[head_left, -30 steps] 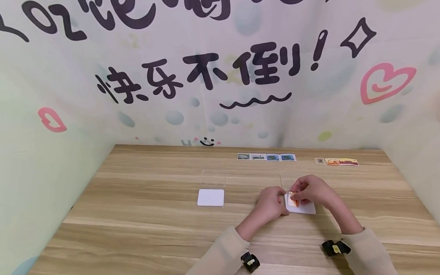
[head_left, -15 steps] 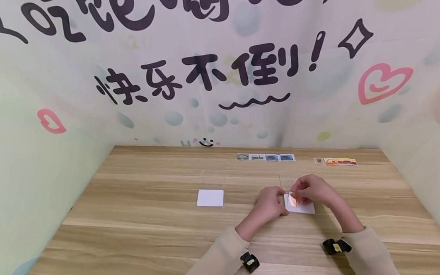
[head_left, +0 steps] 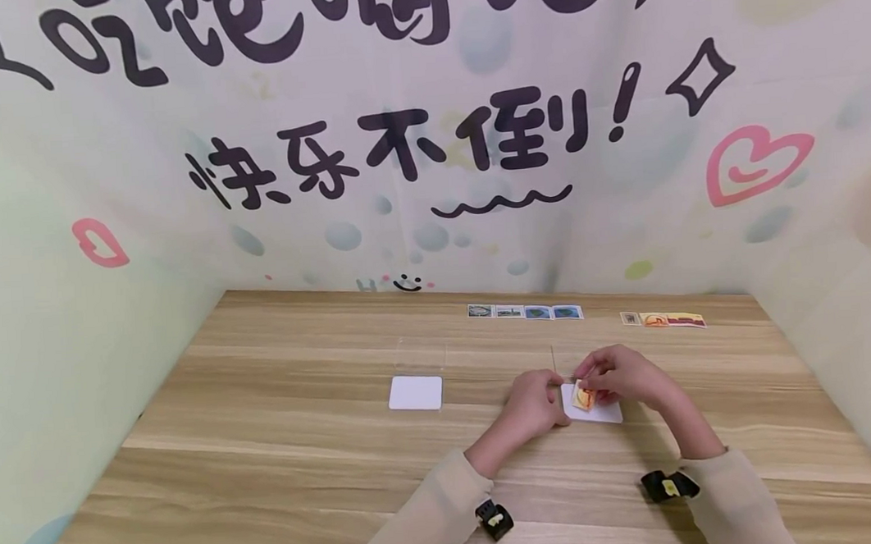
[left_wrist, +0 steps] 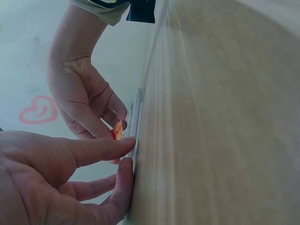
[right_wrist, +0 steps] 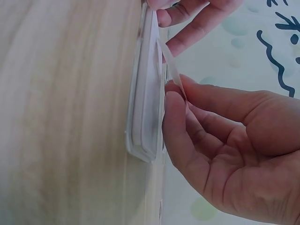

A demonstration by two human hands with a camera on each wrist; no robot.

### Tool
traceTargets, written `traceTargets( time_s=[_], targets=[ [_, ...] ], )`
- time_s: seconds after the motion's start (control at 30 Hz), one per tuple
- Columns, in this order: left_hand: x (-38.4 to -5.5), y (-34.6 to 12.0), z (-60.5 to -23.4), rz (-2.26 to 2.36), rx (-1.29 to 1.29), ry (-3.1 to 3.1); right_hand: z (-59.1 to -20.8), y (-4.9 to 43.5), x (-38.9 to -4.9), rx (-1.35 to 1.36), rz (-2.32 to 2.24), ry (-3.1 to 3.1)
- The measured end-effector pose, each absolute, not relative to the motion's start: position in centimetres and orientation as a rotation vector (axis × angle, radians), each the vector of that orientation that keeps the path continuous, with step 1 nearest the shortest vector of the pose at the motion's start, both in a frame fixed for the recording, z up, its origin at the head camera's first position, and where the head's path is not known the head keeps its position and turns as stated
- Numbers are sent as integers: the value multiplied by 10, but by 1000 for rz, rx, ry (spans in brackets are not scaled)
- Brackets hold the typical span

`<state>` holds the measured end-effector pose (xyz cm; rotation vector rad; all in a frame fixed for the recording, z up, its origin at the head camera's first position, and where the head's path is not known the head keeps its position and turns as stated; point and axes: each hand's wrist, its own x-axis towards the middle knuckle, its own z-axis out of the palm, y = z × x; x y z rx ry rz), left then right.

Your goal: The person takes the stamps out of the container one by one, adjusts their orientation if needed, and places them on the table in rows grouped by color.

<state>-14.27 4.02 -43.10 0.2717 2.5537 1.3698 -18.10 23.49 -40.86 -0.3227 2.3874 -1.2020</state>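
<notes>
My right hand (head_left: 624, 375) pinches a small orange stamp (head_left: 582, 397) between thumb and fingers. The stamp is held tilted over a white pad (head_left: 607, 414) that sits in a shallow clear plastic case (right_wrist: 130, 122). In the right wrist view the stamp (right_wrist: 172, 70) appears as a thin pale sheet slanting from my fingertips towards the pad. My left hand (head_left: 534, 405) grips the case's left side, its thumb and fingers at the edge, as the left wrist view also shows. The case's clear lid stands up behind, partly hidden by the right hand.
To the left lies a second white pad (head_left: 415, 393) with a raised clear lid (head_left: 421, 355) behind it. Several stamps (head_left: 525, 312) form a row near the back edge, and another short row of stamps (head_left: 663, 320) lies farther right. A printed cloth (head_left: 403, 224) hangs behind the table.
The stamp in my right hand has tipped slightly, so its orange face shows less glare and more of its picture. The left hand keeps its place on the case.
</notes>
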Motion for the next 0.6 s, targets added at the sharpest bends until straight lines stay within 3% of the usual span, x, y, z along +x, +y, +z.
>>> traceTargets(
  time_s=[0.6],
  targets=[
    [-143, 40, -433, 1381, 299, 2562, -409, 241, -182, -336, -1191, 2394]
  ],
)
